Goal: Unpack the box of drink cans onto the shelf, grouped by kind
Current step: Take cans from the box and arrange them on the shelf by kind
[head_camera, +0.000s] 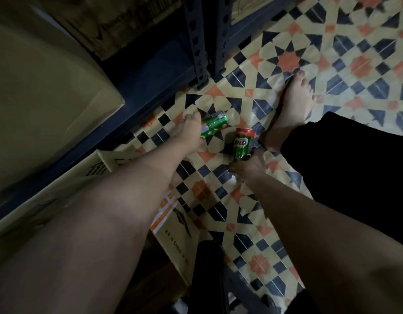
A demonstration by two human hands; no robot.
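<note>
Green Milo can (242,143) sits gripped in your right hand (245,166), long axis pointing away; left of it, your left hand (189,130) grips the paler green can (213,126).

Open patterned floor (331,53) stretches right of the shelf post (197,41). Left of the post, cardboard boxes (44,105) crowd the shelf. Below the post, a bare foot (293,109) and an open carton (60,189) narrow the passage.
</note>
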